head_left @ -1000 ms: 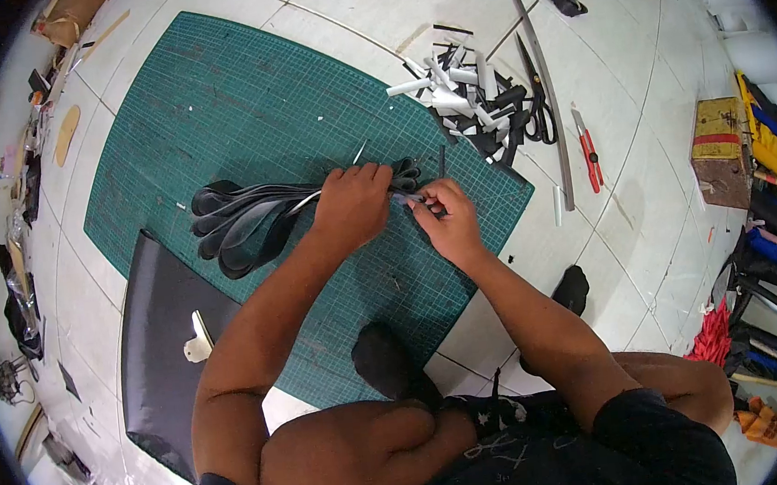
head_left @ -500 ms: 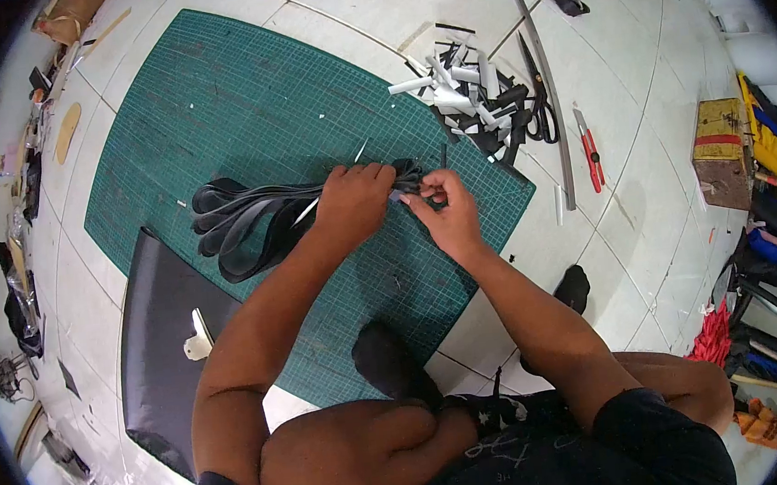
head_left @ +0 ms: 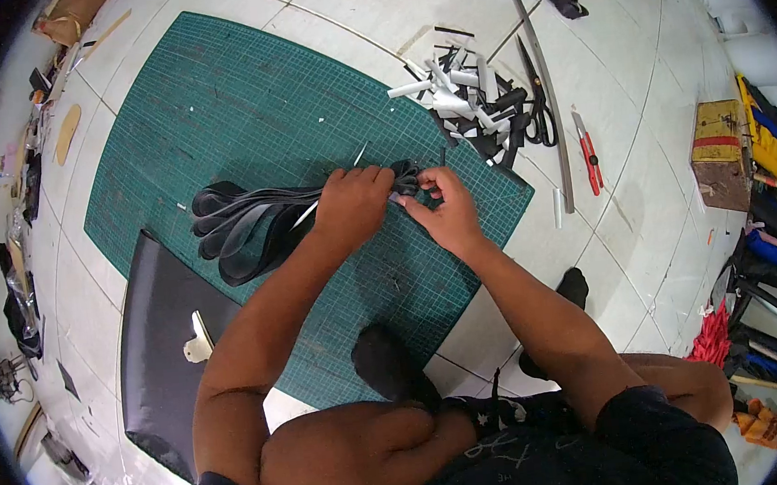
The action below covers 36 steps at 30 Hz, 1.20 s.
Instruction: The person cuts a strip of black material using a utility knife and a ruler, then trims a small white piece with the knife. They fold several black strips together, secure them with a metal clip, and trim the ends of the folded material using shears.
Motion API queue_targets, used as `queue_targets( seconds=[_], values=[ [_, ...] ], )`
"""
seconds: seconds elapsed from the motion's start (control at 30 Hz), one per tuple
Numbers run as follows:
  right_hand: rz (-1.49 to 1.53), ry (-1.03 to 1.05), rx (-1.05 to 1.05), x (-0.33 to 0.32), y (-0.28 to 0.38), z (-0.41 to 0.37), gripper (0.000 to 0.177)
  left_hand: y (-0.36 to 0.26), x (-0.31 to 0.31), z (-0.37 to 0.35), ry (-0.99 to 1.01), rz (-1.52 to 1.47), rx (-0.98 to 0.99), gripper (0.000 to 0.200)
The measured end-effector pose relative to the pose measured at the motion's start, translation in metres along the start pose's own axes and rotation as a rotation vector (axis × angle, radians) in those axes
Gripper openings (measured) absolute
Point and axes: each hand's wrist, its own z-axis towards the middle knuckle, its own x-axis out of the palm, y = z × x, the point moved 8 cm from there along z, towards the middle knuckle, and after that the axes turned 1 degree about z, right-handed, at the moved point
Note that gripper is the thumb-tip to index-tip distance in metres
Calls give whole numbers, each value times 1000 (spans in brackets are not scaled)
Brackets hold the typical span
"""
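Note:
A bundle of long black strips [head_left: 252, 219] lies over the green cutting mat [head_left: 236, 89], its looped ends fanned out to the left. My left hand [head_left: 356, 204] is closed around the bundle near its right end and presses it down. At that right end, my right hand [head_left: 443, 208] pinches the strip ends between thumb and fingers. A thin white piece shows beneath the bundle, beside my left hand. The strip tips between the two hands are small and partly covered by my fingers.
White and black scraps [head_left: 473, 96] are heaped at the mat's upper right. Beside them lie black scissors [head_left: 538, 105], a long metal ruler [head_left: 547, 71] and a red cutter [head_left: 590, 156]. A black sheet [head_left: 160, 327] with a metal clip [head_left: 198, 340] is at lower left.
Both hands hold nearly the same place. The fingers of my right hand have shifted slightly at the strip ends.

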Motion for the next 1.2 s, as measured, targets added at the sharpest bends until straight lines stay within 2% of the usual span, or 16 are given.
queue_targets(
  seconds=[0.07, 0.1, 0.2, 0.4, 0.57, 0.77, 1.0, 1.07, 1.2],
  values=[
    [9, -24, -22, -5, 5, -1, 40, 2, 4, 0, 109, -10, -39, 22],
    [14, -33, -27, -8, 7, -3, 40, 1, 3, -1, 102, -15, -32, 22],
    [-180, 3, -356, -15, 38, -6, 41, 0, 3, -2, 95, -30, -23, 24],
    [-367, 191, -342, -7, 48, -10, 37, 2, 6, -2, 77, -16, 7, 24],
    [-415, 166, -367, -5, 49, -14, 33, -2, -3, -3, -15, 11, 34, 19],
    [-545, 191, -392, -3, 71, -9, 29, 0, 3, -2, 62, -9, 29, 23],
    [-590, 194, -416, -2, 67, -11, 24, -1, 3, -3, 52, 23, 23, 22],
    [-565, 170, -413, -1, 65, -12, 23, -1, 0, -4, 0, 36, 33, 17],
    [-451, 67, -448, -4, 56, -18, 24, -2, 1, -5, 12, 53, 33, 18]
  ],
)
